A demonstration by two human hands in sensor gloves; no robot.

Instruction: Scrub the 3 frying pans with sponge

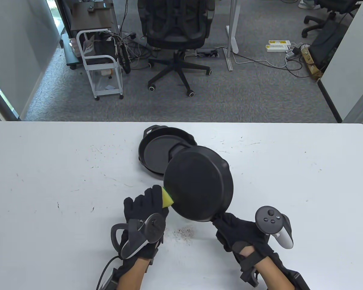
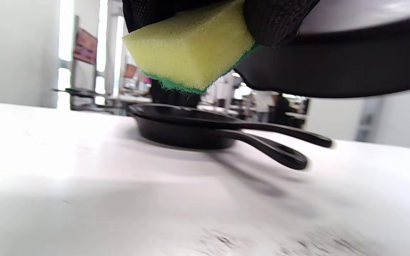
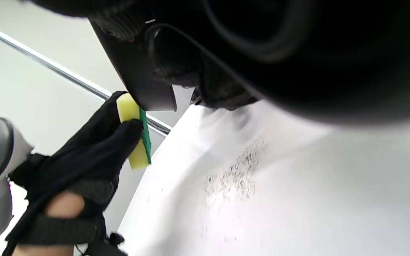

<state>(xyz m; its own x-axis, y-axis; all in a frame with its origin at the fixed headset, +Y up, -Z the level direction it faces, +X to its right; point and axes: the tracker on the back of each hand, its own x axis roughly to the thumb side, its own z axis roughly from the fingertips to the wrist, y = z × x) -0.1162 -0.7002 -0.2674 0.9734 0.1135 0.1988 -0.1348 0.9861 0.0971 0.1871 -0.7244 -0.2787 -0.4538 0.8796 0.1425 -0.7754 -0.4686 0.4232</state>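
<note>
My right hand (image 1: 230, 228) grips the handle of a black frying pan (image 1: 199, 184) and holds it tilted above the table, its underside facing the camera. My left hand (image 1: 146, 201) pinches a yellow sponge with a green scouring side (image 1: 167, 200) and presses it against the pan's left edge. In the left wrist view the sponge (image 2: 190, 46) sits between gloved fingertips (image 2: 276, 21) beside the raised pan (image 2: 336, 67). Two more black pans (image 1: 161, 149) lie stacked on the table behind; their handles (image 2: 279, 147) point right in the left wrist view. The right wrist view shows the sponge (image 3: 135, 138) touching the pan's rim (image 3: 148, 85).
The white table (image 1: 48, 181) carries a patch of dark crumbs (image 1: 184, 233) between my hands, also seen as crumbs (image 3: 237, 174) in the right wrist view. Beyond the far edge stand an office chair (image 1: 177, 33) and a white cart (image 1: 101, 69) on grey carpet.
</note>
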